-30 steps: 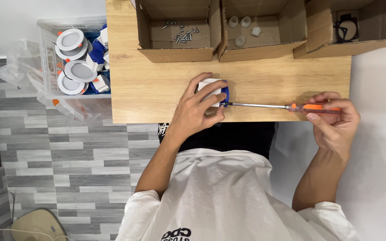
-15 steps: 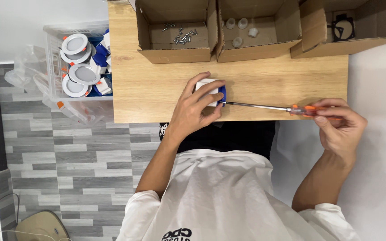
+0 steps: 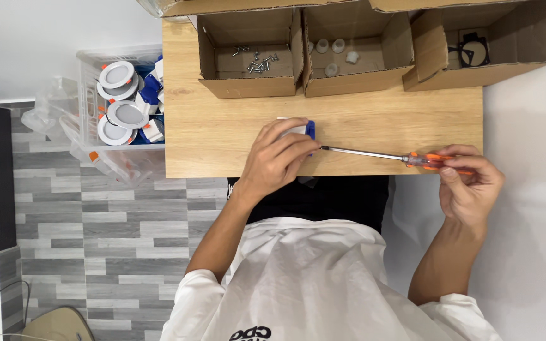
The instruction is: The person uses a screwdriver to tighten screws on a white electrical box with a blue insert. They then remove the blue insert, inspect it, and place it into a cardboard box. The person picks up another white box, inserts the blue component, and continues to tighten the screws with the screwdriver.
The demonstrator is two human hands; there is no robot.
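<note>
My left hand (image 3: 277,158) is cupped over a small white and blue lamp part (image 3: 305,129) lying on the wooden table (image 3: 210,139); most of the part is hidden under the fingers. My right hand (image 3: 469,183) grips the orange handle of a long screwdriver (image 3: 387,156) at the table's right edge. The metal shaft lies almost level, and its tip meets the part just under my left fingertips.
Three open cardboard boxes stand along the far edge: one with screws (image 3: 254,63), one with small white caps (image 3: 333,53), one with a black part (image 3: 472,47). A clear plastic bin (image 3: 112,155) of round white lamps stands left of the table over grey floor tiles.
The view has drifted slightly. My right hand has shifted its grip on the screwdriver handle. My left hand stays on the part.
</note>
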